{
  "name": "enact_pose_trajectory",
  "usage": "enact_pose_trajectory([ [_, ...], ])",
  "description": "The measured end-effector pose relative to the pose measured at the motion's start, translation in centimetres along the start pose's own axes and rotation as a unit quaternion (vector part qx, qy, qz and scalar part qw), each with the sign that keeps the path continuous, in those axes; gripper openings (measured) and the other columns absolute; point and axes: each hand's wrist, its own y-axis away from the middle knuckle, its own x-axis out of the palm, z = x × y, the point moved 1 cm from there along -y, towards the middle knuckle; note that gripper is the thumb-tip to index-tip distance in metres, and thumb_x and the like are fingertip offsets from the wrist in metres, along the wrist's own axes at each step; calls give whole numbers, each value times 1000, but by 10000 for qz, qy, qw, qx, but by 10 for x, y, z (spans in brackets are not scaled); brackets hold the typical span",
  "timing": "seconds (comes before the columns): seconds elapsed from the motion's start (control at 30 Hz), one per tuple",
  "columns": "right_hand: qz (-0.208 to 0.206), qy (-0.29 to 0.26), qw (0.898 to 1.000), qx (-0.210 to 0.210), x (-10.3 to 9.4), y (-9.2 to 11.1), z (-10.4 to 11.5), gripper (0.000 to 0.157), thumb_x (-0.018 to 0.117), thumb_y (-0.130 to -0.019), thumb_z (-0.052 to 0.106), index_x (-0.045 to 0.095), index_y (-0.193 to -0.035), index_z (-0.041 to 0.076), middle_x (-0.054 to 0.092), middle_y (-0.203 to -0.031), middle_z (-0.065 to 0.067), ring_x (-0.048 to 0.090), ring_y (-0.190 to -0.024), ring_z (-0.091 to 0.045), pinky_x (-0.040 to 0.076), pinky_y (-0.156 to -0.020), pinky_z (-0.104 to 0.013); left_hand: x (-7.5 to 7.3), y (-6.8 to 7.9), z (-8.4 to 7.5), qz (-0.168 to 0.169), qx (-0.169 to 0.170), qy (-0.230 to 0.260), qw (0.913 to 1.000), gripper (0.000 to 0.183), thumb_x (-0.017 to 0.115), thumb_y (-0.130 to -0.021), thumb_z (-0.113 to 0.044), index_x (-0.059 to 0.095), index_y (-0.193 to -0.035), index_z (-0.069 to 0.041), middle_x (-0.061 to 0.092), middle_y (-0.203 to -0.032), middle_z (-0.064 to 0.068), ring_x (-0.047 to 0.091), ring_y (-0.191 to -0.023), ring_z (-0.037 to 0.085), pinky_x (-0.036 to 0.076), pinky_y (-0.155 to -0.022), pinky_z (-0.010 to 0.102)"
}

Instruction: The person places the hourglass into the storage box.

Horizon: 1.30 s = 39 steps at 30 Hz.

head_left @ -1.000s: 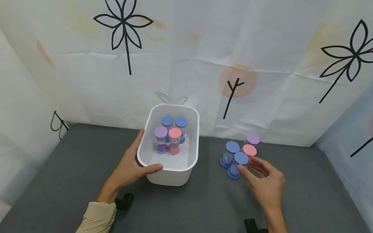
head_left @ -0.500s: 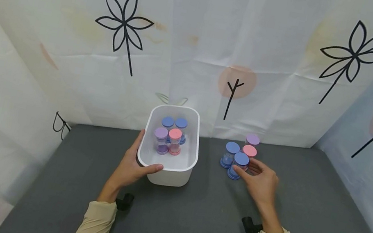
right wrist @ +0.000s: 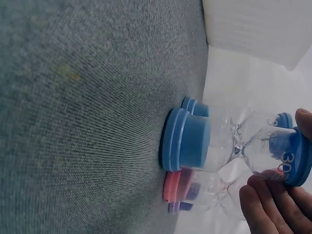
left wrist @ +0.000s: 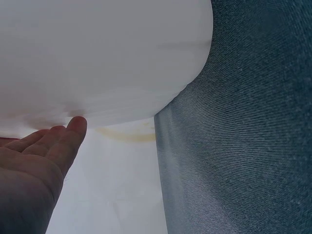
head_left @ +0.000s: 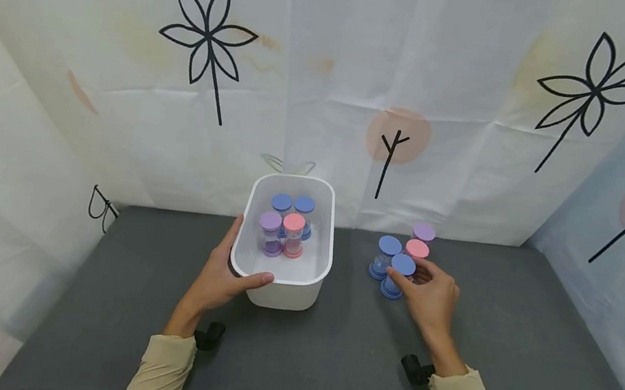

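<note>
My right hand (head_left: 432, 300) pinches the upper end of the nearest blue sand timer (head_left: 403, 265), thumb on one side and fingers on the other. In the right wrist view this sand timer stands upright on the table, its lower cap (right wrist: 171, 141) against the cloth and a "30" printed on the clear bulb. Close around it stand another blue sand timer (head_left: 389, 246), a pink one (head_left: 417, 249) and a purple one (head_left: 424, 232). With its fingers straight along the outer side, my left hand (head_left: 214, 279) rests on a white bin (head_left: 282, 296), thumb at the near rim.
Inside the bin stand two blue sand timers (head_left: 282, 202), a purple one (head_left: 270, 221) and a pink one (head_left: 293, 223). A grey cloth covers the table (head_left: 312, 376). A printed white curtain (head_left: 331, 87) rises behind it, with more fabric at both sides.
My right hand has moved slightly left and closed its thumb and fingers onto the near blue sand timer. The left hand and the bin stay in place.
</note>
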Motion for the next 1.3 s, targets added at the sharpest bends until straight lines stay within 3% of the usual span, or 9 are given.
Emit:
enact_pose_trajectory([
  [0.1,50,-94,9999,-56,-5,0,5,54,95,-71,16,73,-114,-6,74,-101,-22,73,-91,-35,57,-80,-46,-1,-1,0,8,24,-4,10000,116,88,-79,-7,10,-165,-18,35,-159,15,46,-134,43,44,-100,61],
  [0.3,320,-305,9990,-103,-19,2,18,51,92,-74,14,72,-117,-6,73,-108,-22,72,-97,-36,50,-80,-9,-2,-2,-1,25,75,21,10000,117,88,-78,-6,10,-165,-18,33,-160,15,48,-134,35,45,-101,58],
  [0.4,480,-393,9980,-125,-26,6,26,51,92,-75,13,72,-118,-5,73,-110,-21,72,-98,-35,46,-78,-5,-3,-2,-1,48,93,34,9999,117,88,-78,-5,10,-165,-18,33,-160,16,48,-134,35,46,-101,55],
  [0.5,659,-588,9959,-169,-31,12,37,49,92,-76,13,73,-118,-2,73,-110,-18,72,-98,-29,50,-79,-9,-3,-1,-1,38,78,32,10000,116,87,-78,-4,10,-165,-17,33,-160,15,48,-133,36,48,-102,50],
  [0.6,831,-924,9919,-272,-33,15,50,48,91,-76,12,73,-118,-1,74,-109,-17,72,-96,-15,53,-81,-15,-3,0,0,20,49,52,10000,116,87,-79,-4,11,-165,-18,34,-160,15,48,-133,36,48,-101,49],
  [0.73,965,-1481,9835,-377,-35,15,72,47,90,-76,7,72,-118,-3,74,-108,-17,70,-92,-2,55,-81,-19,-2,-1,1,64,39,144,9999,117,87,-78,-3,10,-165,-18,34,-160,16,49,-132,38,46,-100,57],
  [1.0,1145,-2271,9656,-551,-31,11,118,47,90,-75,3,72,-119,-2,71,-111,-13,72,-97,-14,56,-86,-24,1,-2,1,80,15,188,9998,118,87,-78,-3,10,-165,-19,34,-160,15,49,-132,36,44,-100,62],
  [1.17,1252,-2656,9529,-756,-13,5,142,49,87,-76,-2,70,-121,-6,71,-116,-16,71,-103,-21,54,-91,-28,0,-2,1,73,59,186,9998,117,87,-78,-4,10,-165,-18,35,-159,16,49,-132,37,44,-100,63],
  [1.3,1430,-2836,9455,-715,10,1,155,48,86,-78,0,69,-123,-7,71,-116,-17,70,-105,-25,54,-93,-33,0,-2,1,82,92,183,9998,115,87,-78,-4,12,-164,-24,36,-158,17,49,-132,37,45,-100,60],
])
